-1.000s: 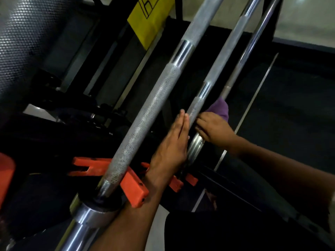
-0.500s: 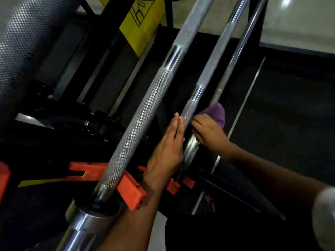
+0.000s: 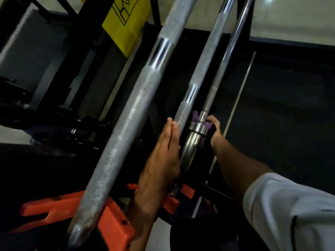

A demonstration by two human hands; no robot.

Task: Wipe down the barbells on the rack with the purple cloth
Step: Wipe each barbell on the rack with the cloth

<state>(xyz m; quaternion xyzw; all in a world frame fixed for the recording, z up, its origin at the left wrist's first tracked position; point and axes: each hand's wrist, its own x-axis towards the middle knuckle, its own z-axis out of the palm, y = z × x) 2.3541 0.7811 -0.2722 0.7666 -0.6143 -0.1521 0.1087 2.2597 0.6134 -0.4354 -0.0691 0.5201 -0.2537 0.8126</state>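
Steel barbells lean side by side on the rack, long axes running from lower left up to upper right: the nearest barbell thickest, the middle barbell beyond it, the thin barbell farthest right. Orange rack brackets cradle their lower ends. The left hand lies flat, fingers straight, against the middle barbell. The right hand grips the purple cloth, bunched around the thin barbell's collar.
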